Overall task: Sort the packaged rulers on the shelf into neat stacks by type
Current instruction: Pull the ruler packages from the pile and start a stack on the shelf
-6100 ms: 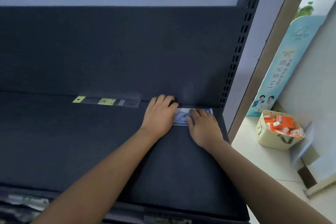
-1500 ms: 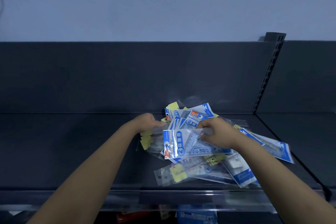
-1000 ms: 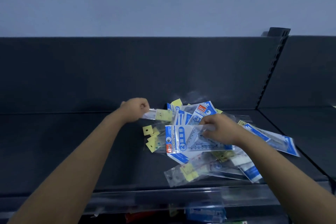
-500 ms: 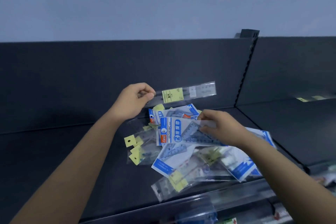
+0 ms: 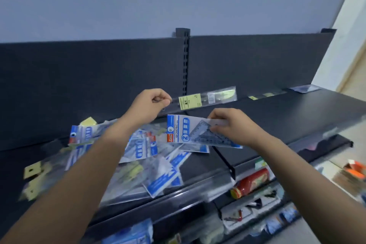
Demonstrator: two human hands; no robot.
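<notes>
My left hand pinches one end of a long clear ruler pack with a yellow label, held level in the air above the shelf. My right hand grips a blue-and-white pack with a triangular set square, lifted just above the shelf. A loose pile of ruler packs lies on the black shelf below and to the left of both hands, partly hidden by my left forearm. Far right on the shelf lie a blue pack and a clear ruler pack with yellow labels.
A slotted black upright divides the back panel behind my hands. A clear rail runs along the shelf's front edge. Lower shelves hold a red bottle and other small goods. A white wall corner stands at the right.
Both hands have lifted their packs out of the pile and carried them right. The view has swung right, so the pile now sits lower left.
</notes>
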